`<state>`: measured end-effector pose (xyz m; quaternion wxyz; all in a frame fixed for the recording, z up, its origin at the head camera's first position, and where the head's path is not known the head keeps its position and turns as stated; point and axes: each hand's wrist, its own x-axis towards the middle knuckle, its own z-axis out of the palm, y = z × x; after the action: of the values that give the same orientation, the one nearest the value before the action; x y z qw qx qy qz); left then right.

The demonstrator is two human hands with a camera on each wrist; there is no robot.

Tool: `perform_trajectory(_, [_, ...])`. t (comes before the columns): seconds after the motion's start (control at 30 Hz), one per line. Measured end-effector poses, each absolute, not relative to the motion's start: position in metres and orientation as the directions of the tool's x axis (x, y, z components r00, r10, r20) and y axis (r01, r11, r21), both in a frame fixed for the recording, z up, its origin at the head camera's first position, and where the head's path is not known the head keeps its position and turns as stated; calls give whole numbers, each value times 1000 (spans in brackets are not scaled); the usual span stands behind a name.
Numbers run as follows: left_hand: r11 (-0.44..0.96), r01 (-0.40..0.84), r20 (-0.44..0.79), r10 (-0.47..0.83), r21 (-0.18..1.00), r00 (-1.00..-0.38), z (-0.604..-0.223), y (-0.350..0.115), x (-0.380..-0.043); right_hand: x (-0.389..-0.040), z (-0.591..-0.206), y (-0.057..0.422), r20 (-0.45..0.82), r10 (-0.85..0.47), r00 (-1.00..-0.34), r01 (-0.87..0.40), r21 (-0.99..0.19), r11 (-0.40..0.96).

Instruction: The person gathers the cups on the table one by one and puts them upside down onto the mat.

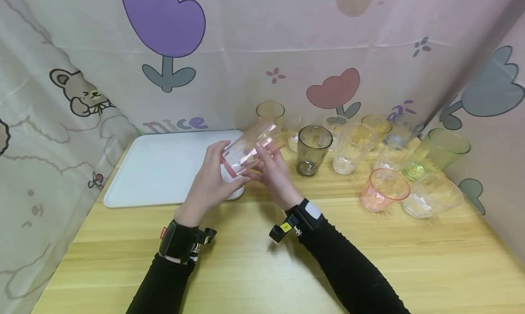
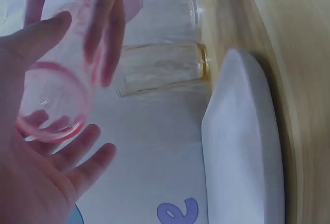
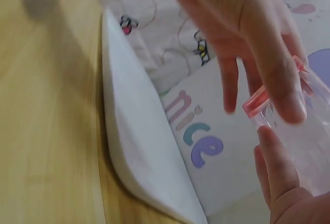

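A clear pink-tinted tumbler [image 1: 248, 152] is held tilted between both hands, above the right end of a white tray [image 1: 164, 172]. My left hand [image 1: 209, 179] grips its lower-left end, thumb on one side and fingers on the other; a pink ring [image 2: 77, 126] shows there in the left wrist view. On the other side my right hand [image 1: 275, 177] holds the tumbler's wall, its fingers along the glass. In the right wrist view a thick pink edge [image 3: 258, 102] lies by the left fingers. Which end is the rim, I cannot tell.
A smoky grey tumbler [image 1: 312, 157] stands just right of the hands, an amber one [image 1: 270, 108] behind them. Several clear and tinted tumblers crowd the right side, among them a green one [image 1: 443, 152] and a short pink one [image 1: 381, 193]. A printed curtain [image 1: 246, 40] hangs behind.
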<state>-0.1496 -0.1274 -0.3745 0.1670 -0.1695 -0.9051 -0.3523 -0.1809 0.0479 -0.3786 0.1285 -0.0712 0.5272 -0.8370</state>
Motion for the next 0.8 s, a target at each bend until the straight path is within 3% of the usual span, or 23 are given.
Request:
perform_trajectory(0.53, [612, 549, 563, 197, 569, -803, -366, -124, -144, -176, -376, 44, -18, -380, -925, 189, -890, -416])
perform_trajectory(0.8, [626, 569, 635, 149, 533, -758, -361, -130, -143, -181, -381, 48, 67, -330, -941, 30, -960, -280])
